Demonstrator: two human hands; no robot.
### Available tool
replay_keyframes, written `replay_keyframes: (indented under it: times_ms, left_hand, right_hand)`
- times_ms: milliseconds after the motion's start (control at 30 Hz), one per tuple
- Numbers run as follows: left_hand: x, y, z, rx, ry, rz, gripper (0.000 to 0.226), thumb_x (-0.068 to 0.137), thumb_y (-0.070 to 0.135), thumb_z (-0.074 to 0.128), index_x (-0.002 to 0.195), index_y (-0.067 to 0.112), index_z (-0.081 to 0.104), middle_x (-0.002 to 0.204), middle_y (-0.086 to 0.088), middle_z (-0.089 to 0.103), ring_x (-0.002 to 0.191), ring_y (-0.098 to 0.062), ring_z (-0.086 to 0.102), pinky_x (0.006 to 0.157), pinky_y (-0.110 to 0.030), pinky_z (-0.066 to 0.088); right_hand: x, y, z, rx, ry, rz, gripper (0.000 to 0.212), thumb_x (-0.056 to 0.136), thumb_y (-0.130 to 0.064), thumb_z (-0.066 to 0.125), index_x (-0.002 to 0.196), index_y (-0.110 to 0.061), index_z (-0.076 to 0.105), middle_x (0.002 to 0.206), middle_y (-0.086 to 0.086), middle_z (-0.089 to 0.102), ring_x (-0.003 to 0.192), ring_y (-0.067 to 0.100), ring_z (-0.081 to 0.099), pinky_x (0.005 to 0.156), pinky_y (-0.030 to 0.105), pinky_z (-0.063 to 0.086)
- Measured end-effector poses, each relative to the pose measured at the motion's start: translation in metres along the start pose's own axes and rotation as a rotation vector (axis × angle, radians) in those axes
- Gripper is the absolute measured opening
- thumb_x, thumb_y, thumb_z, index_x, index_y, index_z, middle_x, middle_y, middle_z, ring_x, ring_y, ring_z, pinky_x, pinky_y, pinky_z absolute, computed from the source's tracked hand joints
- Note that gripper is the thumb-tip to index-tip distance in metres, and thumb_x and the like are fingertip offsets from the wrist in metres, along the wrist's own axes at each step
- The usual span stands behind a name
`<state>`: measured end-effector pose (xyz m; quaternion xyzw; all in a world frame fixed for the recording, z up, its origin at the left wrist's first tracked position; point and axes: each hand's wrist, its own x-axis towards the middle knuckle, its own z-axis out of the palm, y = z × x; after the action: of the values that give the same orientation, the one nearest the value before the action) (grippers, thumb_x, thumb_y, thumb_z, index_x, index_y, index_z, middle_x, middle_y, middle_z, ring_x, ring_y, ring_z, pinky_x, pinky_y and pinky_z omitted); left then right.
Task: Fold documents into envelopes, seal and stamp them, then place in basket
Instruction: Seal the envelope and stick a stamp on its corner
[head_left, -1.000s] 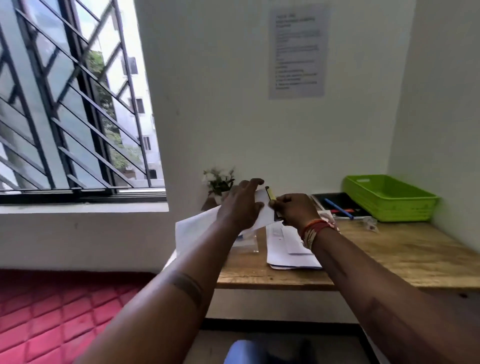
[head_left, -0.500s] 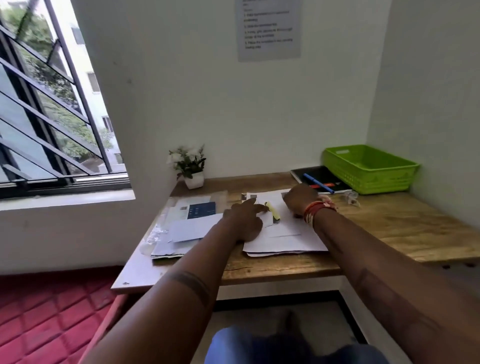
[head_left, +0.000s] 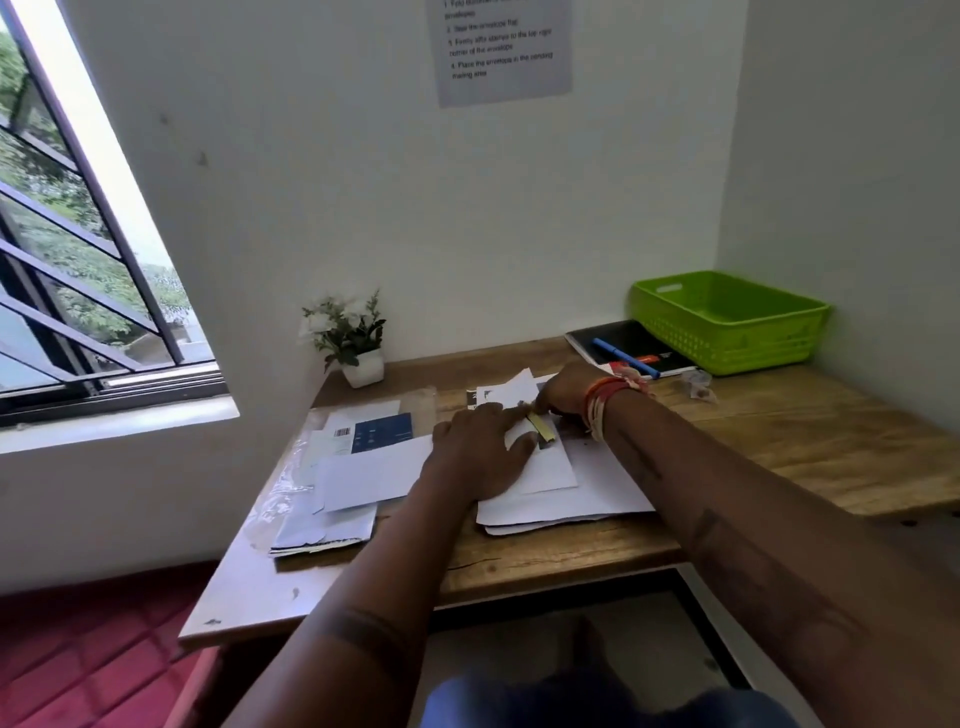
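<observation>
The white envelope (head_left: 545, 457) lies flat on a stack of white sheets (head_left: 597, 493) at desk (head_left: 779, 441) centre. The left hand (head_left: 478, 452) rests palm-down on its left part, fingers extended and spread, forearm reaching in from 7 o'clock. The right hand (head_left: 566, 389), at 1 o'clock of the left hand, has fingers curled; it appears to pinch a yellow glue stick (head_left: 540, 428) against the envelope. The green basket (head_left: 727, 322) stands at 2 o'clock, well apart.
</observation>
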<state>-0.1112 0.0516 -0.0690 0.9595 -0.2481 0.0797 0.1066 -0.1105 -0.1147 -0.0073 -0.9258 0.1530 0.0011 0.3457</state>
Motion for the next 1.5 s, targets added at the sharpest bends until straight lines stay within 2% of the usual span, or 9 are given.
replay_keyframes:
  times_ms: [67, 200, 300, 400, 600, 867, 1067, 1400, 1500]
  left_hand:
    - [0.001, 0.000, 0.000, -0.008, -0.031, -0.008, 0.063, 0.095, 0.071, 0.031, 0.154, 0.048, 0.026, 0.164, 0.003, 0.029, 0.149, -0.026, 0.025, 0.117, -0.052, 0.020]
    - [-0.001, 0.002, -0.001, -0.037, -0.097, -0.026, 0.087, 0.076, 0.096, 0.022, 0.153, 0.054, 0.019, 0.167, 0.002, 0.016, 0.154, -0.025, 0.010, 0.120, -0.053, 0.012]
    - [0.000, 0.002, -0.001, -0.018, -0.134, -0.033, 0.094, 0.070, 0.101, 0.020, 0.152, 0.056, 0.019, 0.168, 0.004, 0.015, 0.154, -0.026, 0.008, 0.121, -0.054, 0.010]
    - [0.002, 0.003, 0.000, -0.014, -0.119, -0.026, 0.090, 0.070, 0.101, 0.021, 0.149, 0.059, 0.023, 0.163, 0.004, 0.025, 0.150, -0.027, 0.018, 0.119, -0.055, 0.016]
    - [0.000, 0.005, -0.003, -0.048, -0.104, -0.035, 0.077, 0.069, 0.100, 0.029, 0.138, 0.066, 0.033, 0.146, 0.005, 0.036, 0.141, -0.024, 0.028, 0.114, -0.055, 0.025]
    - [0.022, 0.017, -0.010, -0.085, -0.104, -0.023, 0.071, 0.066, 0.094, 0.051, 0.124, 0.052, 0.048, 0.137, 0.004, 0.042, 0.133, -0.024, 0.038, 0.109, -0.049, 0.035]
    - [0.050, 0.021, -0.003, -0.164, -0.039, 0.004, 0.073, 0.056, 0.095, 0.058, 0.111, 0.047, 0.051, 0.134, 0.007, 0.048, 0.128, -0.021, 0.043, 0.108, -0.049, 0.038]
    - [0.054, 0.024, 0.011, -0.291, 0.086, 0.177, 0.063, 0.064, 0.079, 0.071, 0.108, 0.039, 0.049, 0.118, 0.014, 0.053, 0.108, -0.008, 0.049, 0.087, -0.031, 0.040]
    - [0.057, 0.028, 0.016, -0.305, 0.074, 0.189, 0.068, 0.061, 0.086, 0.065, 0.108, 0.040, 0.049, 0.117, 0.013, 0.053, 0.106, -0.010, 0.052, 0.093, -0.037, 0.048]
  right_hand:
    - [0.001, 0.004, -0.003, 0.062, 0.023, 0.005, 0.023, 0.093, -0.018, 0.061, 0.114, -0.007, 0.061, 0.098, 0.012, 0.063, 0.077, 0.023, 0.063, 0.059, 0.027, 0.051]
    - [0.011, 0.025, -0.021, 0.130, 0.187, 0.018, 0.040, 0.099, -0.015, 0.043, 0.134, 0.001, 0.052, 0.136, 0.021, 0.054, 0.125, 0.036, 0.052, 0.096, 0.034, 0.044]
    - [0.024, 0.043, -0.028, 0.315, 0.358, 0.000, 0.040, 0.095, -0.009, 0.050, 0.134, 0.001, 0.052, 0.131, 0.020, 0.059, 0.121, 0.035, 0.057, 0.081, 0.025, 0.039]
    - [0.024, 0.056, -0.027, 0.405, 0.408, -0.159, 0.051, 0.093, -0.001, 0.053, 0.143, -0.011, 0.047, 0.139, 0.011, 0.054, 0.125, 0.029, 0.053, 0.097, 0.025, 0.039]
    - [0.029, 0.083, -0.013, 0.542, 0.473, -0.274, 0.032, 0.092, -0.001, 0.049, 0.095, -0.018, 0.075, 0.105, 0.003, 0.072, 0.097, 0.021, 0.065, 0.088, 0.032, 0.050]
    - [0.029, 0.093, -0.023, 0.598, 0.570, -0.226, 0.046, 0.086, -0.011, 0.069, 0.131, -0.010, 0.060, 0.132, 0.012, 0.060, 0.119, 0.029, 0.058, 0.104, 0.045, 0.046]
    - [0.035, 0.091, -0.022, 0.466, 0.604, -0.202, 0.043, 0.085, -0.007, 0.068, 0.127, -0.009, 0.062, 0.131, 0.014, 0.061, 0.121, 0.029, 0.055, 0.102, 0.032, 0.040]
    - [0.046, 0.082, -0.020, 0.372, 0.609, -0.256, 0.041, 0.087, -0.010, 0.066, 0.128, -0.006, 0.062, 0.131, 0.015, 0.062, 0.122, 0.030, 0.056, 0.106, 0.035, 0.041]
    - [0.042, 0.082, -0.018, 0.412, 0.610, -0.263, 0.032, 0.084, -0.013, 0.067, 0.113, -0.024, 0.062, 0.114, 0.010, 0.066, 0.100, 0.034, 0.066, 0.090, 0.048, 0.054]
